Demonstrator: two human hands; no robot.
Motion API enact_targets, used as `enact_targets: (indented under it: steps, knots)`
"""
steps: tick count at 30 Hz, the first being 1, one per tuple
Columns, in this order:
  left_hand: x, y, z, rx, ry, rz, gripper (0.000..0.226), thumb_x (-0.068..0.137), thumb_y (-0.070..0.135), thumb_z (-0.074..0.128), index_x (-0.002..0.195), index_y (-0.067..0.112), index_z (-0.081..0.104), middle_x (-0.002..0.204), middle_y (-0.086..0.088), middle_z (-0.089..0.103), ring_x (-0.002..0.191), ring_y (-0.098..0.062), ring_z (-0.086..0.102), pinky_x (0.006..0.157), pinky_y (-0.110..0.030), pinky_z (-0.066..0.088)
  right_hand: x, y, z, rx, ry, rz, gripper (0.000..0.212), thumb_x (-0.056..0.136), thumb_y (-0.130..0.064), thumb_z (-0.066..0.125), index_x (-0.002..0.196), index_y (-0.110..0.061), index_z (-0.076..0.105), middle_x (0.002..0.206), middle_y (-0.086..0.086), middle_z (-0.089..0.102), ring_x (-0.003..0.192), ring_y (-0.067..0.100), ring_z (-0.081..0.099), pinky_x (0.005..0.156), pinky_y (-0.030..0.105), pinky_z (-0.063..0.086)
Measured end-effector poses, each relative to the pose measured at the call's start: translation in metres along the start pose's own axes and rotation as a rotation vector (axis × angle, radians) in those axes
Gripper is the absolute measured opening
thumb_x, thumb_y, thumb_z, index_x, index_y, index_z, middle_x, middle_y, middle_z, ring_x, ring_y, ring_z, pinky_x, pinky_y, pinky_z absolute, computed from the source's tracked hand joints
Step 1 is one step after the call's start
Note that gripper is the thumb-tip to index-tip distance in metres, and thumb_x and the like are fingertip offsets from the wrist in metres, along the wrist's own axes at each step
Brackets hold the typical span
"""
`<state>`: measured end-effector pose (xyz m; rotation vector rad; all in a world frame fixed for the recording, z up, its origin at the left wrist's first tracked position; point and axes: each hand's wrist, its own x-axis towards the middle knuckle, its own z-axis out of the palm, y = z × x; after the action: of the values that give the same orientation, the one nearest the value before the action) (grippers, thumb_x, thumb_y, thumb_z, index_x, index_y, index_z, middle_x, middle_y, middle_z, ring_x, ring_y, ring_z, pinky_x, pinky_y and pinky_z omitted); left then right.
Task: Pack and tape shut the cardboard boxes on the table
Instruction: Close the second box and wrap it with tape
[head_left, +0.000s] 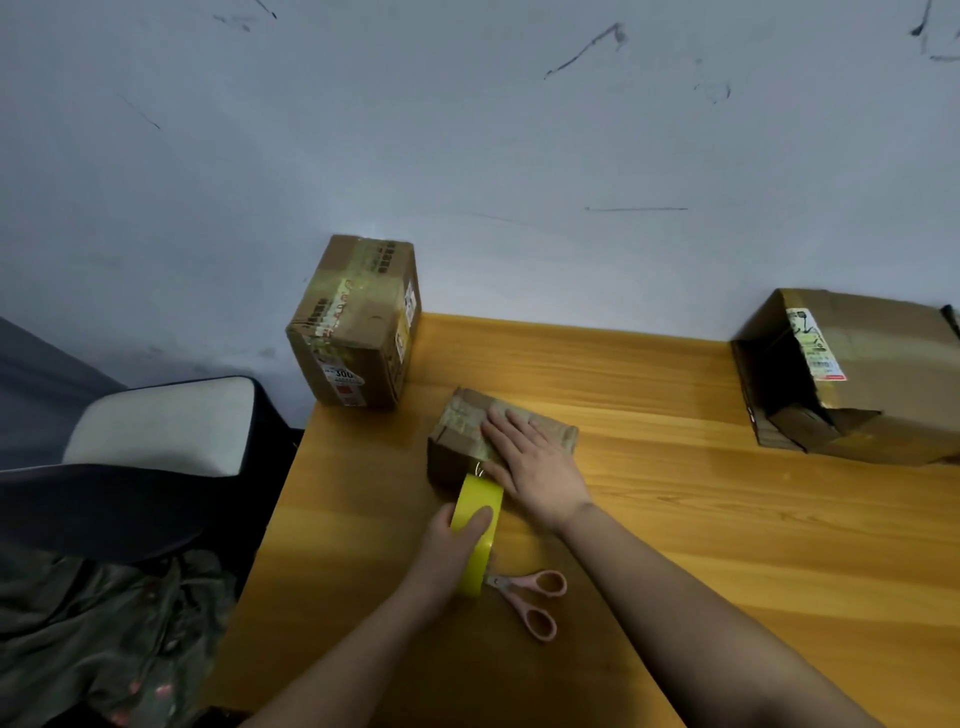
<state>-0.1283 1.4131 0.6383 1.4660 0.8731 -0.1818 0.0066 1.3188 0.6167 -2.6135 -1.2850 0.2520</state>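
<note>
Head view: we're taping the small brown cardboard box mid-frame, right hand pressing flat with fingers together, left hand curled around the yellow tape roll; the open cardboard box at right is still unsealed.

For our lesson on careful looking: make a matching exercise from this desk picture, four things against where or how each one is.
Things:
1. tape roll
2. scissors
3. small box
4. big box

States:
A. lying on its side, open end showing
B. pressed under the flat right hand
C. gripped by the left hand
D. lying on the table, untouched

Pairs: 1-C, 2-D, 3-B, 4-A
</note>
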Motion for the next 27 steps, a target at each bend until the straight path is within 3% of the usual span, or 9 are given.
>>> enact_targets:
  steps: [2,4,6,8,11,16,19,22,27]
  knots:
    - [0.001,0.018,-0.007,0.038,0.041,0.059,0.019,0.090,0.029,0.063,0.092,0.012,0.057,0.070,-0.005,0.065,0.056,-0.020,0.065,0.068,-0.044,0.056,0.005,-0.003,-0.009,0.048,0.010,0.071,0.067,0.096,-0.054,0.018,0.149,-0.016,0.034,0.156,0.000,0.030,0.146,0.019,0.022,0.117,0.039,0.025]
    - [0.005,0.040,-0.017,0.151,0.045,0.103,0.026,0.087,0.038,0.065,0.091,0.015,0.055,0.076,-0.003,0.065,0.067,-0.024,0.067,0.075,-0.049,0.057,0.008,-0.006,-0.018,0.053,0.009,0.157,0.056,0.102,-0.048,0.027,0.150,-0.019,0.031,0.156,-0.002,0.030,0.145,0.016,0.023,0.114,0.032,0.025]
    - [0.004,0.067,-0.026,0.328,0.006,0.151,0.033,0.087,0.045,0.063,0.100,0.016,0.054,0.087,-0.001,0.063,0.080,-0.023,0.065,0.078,-0.036,0.055,0.005,-0.007,-0.024,0.115,-0.005,0.272,0.051,0.103,-0.046,0.030,0.148,-0.023,0.034,0.154,-0.002,0.034,0.141,0.019,0.033,0.107,0.033,0.033]
    - [0.006,0.087,-0.033,0.458,-0.040,0.199,0.039,0.088,0.046,0.061,0.109,0.013,0.058,0.093,0.000,0.062,0.082,-0.018,0.061,0.075,-0.025,0.051,0.002,-0.008,-0.025,0.253,-0.015,0.375,0.048,0.103,-0.046,0.030,0.146,-0.026,0.036,0.151,0.001,0.040,0.134,0.026,0.042,0.100,0.037,0.039]
    - [0.009,0.105,-0.031,0.581,-0.038,0.282,0.049,0.088,0.048,0.061,0.119,0.010,0.060,0.108,-0.005,0.063,0.092,-0.017,0.056,0.083,-0.033,0.047,-0.001,-0.003,-0.026,0.471,-0.001,0.523,0.046,0.103,-0.046,0.029,0.145,-0.030,0.038,0.147,0.002,0.046,0.130,0.029,0.045,0.096,0.038,0.040]
    - [0.019,0.119,-0.008,0.885,0.054,0.507,0.061,0.078,0.062,0.063,0.122,0.021,0.051,0.118,-0.001,0.062,0.105,-0.023,0.059,0.075,-0.030,0.042,0.003,0.023,-0.025,0.947,0.017,0.666,0.036,0.097,-0.037,0.045,0.129,-0.022,0.055,0.137,0.009,0.055,0.122,0.026,0.052,0.099,0.036,0.042]
    - [0.029,0.126,0.005,0.982,0.066,0.662,0.069,0.073,0.065,0.065,0.127,0.028,0.042,0.124,0.004,0.058,0.111,-0.022,0.057,0.078,-0.031,0.043,0.007,0.037,-0.025,1.178,0.005,0.729,0.023,0.100,-0.022,0.046,0.119,-0.016,0.055,0.122,0.009,0.060,0.100,0.020,0.057,0.074,0.026,0.049]
    - [0.042,0.129,0.015,1.127,0.055,0.720,0.067,0.080,0.062,0.060,0.133,0.027,0.039,0.130,0.000,0.051,0.114,-0.025,0.055,0.082,-0.033,0.045,0.007,0.047,-0.029,1.171,-0.015,0.714,0.022,0.103,-0.017,0.039,0.119,-0.012,0.053,0.107,0.006,0.058,0.081,0.010,0.055,0.055,0.011,0.046]
    - [0.056,0.134,0.035,1.099,-0.053,0.781,0.071,0.086,0.049,0.060,0.146,0.028,0.028,0.131,-0.008,0.047,0.115,-0.032,0.054,0.090,-0.038,0.044,0.007,0.062,-0.022,1.155,0.009,0.716,0.021,0.102,-0.003,0.035,0.109,-0.009,0.053,0.096,0.009,0.060,0.069,0.007,0.054,0.048,0.010,0.044]
